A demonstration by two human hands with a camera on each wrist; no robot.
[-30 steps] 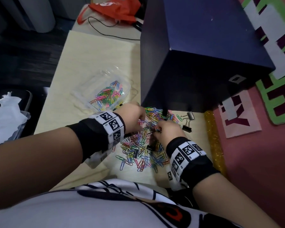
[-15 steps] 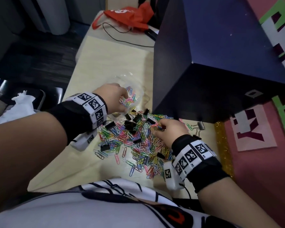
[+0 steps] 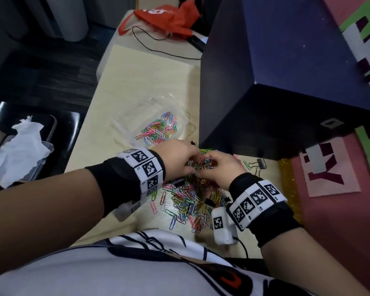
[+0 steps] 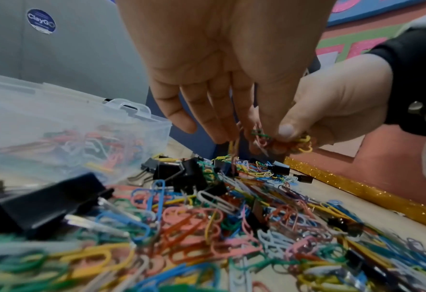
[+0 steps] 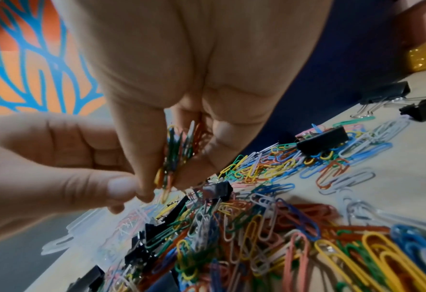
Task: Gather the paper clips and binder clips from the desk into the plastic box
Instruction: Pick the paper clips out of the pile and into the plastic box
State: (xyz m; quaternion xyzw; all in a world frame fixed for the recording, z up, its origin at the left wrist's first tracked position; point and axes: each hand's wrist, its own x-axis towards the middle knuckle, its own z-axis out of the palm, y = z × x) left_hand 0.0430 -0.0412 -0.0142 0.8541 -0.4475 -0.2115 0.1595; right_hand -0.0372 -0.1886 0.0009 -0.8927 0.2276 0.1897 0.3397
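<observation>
A heap of coloured paper clips [image 3: 190, 199] mixed with black binder clips [image 4: 44, 205] lies on the pale desk [image 3: 137, 77] in front of me. Just beyond it stands the clear plastic box [image 3: 124, 124], open, with several paper clips inside. Both hands meet above the far end of the heap. My right hand [image 5: 177, 173] pinches a bunch of paper clips [image 5: 174, 156] between thumb and fingers. My left hand [image 4: 232, 136] reaches in from the left, and its fingertips pinch clips at the bottom of that same bunch. Two more binder clips [image 3: 259, 164] lie apart at the right.
A large dark blue box [image 3: 286, 92] stands close behind the heap at the right. A glittery gold strip [image 3: 286, 178] edges the desk by a pink board. A red bag [image 3: 165, 16] and a black cable lie at the far end. A tray with crumpled tissue [image 3: 19, 146] sits left.
My left hand has come back from over the plastic box to the heap and now meets the right hand. My right hand has lifted a bunch of clips off the heap.
</observation>
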